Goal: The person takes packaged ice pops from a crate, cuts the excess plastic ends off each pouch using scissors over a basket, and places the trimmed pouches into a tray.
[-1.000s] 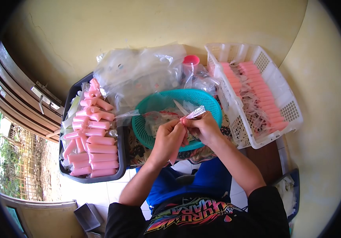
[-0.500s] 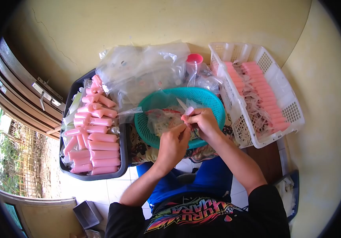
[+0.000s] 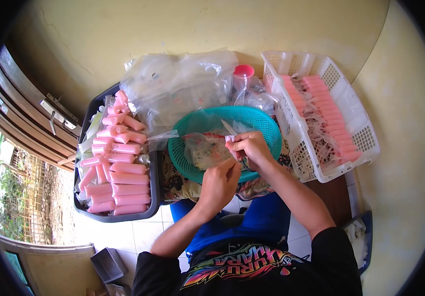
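Over the teal basket [image 3: 265, 126] my two hands work close together. My right hand [image 3: 254, 149] is closed around what looks like a pair of scissors, whose pointed blade [image 3: 228, 128] sticks out up and to the left. A small pink-filled plastic tube [image 3: 230, 142] shows at its fingertips. Just below and to the left, my left hand [image 3: 219, 178] pinches the tube's lower end; its fingers partly cover it. Inside the basket lie clear plastic scraps [image 3: 203, 150] and a thin red strip [image 3: 207, 134].
A dark tray [image 3: 154, 195] full of pink tubes [image 3: 129, 178] stands at left. To the right, a white crate [image 3: 343, 170] holds rows of pink tubes [image 3: 333, 116]. Clear plastic bags [image 3: 178, 81] and a pink cup [image 3: 244, 71] sit behind the basket. A grey bin [image 3: 108, 265] is on the floor.
My right hand has shifted slightly up, and the pink piece at its fingertips has turned. My left hand has moved slightly right and down. The basket looks slightly shifted.
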`<state>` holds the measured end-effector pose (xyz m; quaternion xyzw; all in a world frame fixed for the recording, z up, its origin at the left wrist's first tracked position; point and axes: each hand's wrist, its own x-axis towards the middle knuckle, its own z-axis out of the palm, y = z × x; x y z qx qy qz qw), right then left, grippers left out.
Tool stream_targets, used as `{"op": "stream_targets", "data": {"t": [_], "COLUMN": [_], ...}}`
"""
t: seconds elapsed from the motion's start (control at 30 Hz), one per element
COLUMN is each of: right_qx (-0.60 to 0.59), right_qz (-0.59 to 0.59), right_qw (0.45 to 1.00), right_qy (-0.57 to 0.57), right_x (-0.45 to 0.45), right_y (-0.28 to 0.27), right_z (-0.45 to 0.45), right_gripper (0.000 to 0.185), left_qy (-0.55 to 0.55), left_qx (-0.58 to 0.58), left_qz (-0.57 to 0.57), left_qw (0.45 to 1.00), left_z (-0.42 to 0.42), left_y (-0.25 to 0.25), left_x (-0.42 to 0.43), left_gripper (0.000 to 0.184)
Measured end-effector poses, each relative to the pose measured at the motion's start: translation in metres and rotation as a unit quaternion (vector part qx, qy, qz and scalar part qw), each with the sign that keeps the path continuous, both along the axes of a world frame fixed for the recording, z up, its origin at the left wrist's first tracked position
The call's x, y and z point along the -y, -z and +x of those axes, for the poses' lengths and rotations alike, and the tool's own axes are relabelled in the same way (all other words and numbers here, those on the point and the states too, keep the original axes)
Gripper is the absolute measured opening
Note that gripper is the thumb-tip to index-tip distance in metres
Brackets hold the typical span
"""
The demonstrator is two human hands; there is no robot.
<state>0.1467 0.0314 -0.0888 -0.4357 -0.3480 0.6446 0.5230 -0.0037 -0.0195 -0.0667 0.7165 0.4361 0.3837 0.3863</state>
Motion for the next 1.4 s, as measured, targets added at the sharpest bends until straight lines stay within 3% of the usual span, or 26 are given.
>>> {"op": "stream_targets", "data": {"t": [0.63, 0.83, 0.9, 1.03, 1.1, 1.2, 1.33, 1.4], "right_qx": [0.082, 0.123, 0.119, 0.115, 0.084, 0.119, 0.206, 0.187], "right_qz": [0.006, 0.025, 0.001, 0.003, 0.015, 0.027, 0.101, 0.109], "right_qw": [0.997, 0.991, 0.987, 0.987, 0.996, 0.991, 0.973, 0.976], "right_qy": [0.005, -0.041, -0.106, -0.112, 0.018, 0.052, 0.007, 0.002], "right_x": [-0.014, -0.019, -0.025, -0.026, -0.023, -0.021, -0.007, 0.001], "right_y": [0.003, 0.003, 0.01, 0.004, -0.006, -0.008, -0.008, -0.009], "right_z": [-0.005, -0.001, 0.004, 0.007, 0.006, 0.005, 0.0, -0.005], "right_gripper": [0.008, 0.008, 0.012, 0.021, 0.033, 0.042, 0.048, 0.045], "left_qy": [0.032, 0.06, 0.069, 0.052, 0.067, 0.026, -0.015, -0.013], "left_qx": [-0.036, -0.003, 0.033, 0.061, 0.071, 0.072, 0.095, 0.093], "left_qz": [0.023, -0.057, -0.134, -0.19, -0.217, -0.192, -0.176, -0.165], "left_qw": [0.999, 0.997, 0.988, 0.979, 0.971, 0.978, 0.98, 0.982], "left_z": [-0.008, -0.01, -0.011, -0.017, -0.021, -0.024, -0.024, -0.023], "left_y": [0.017, 0.015, 0.007, 0.0, 0.0, 0.001, -0.003, -0.004], "left_x": [-0.004, -0.001, 0.001, -0.002, -0.005, -0.014, -0.027, -0.033], "left_gripper": [0.019, 0.021, 0.022, 0.022, 0.023, 0.024, 0.024, 0.025]}}
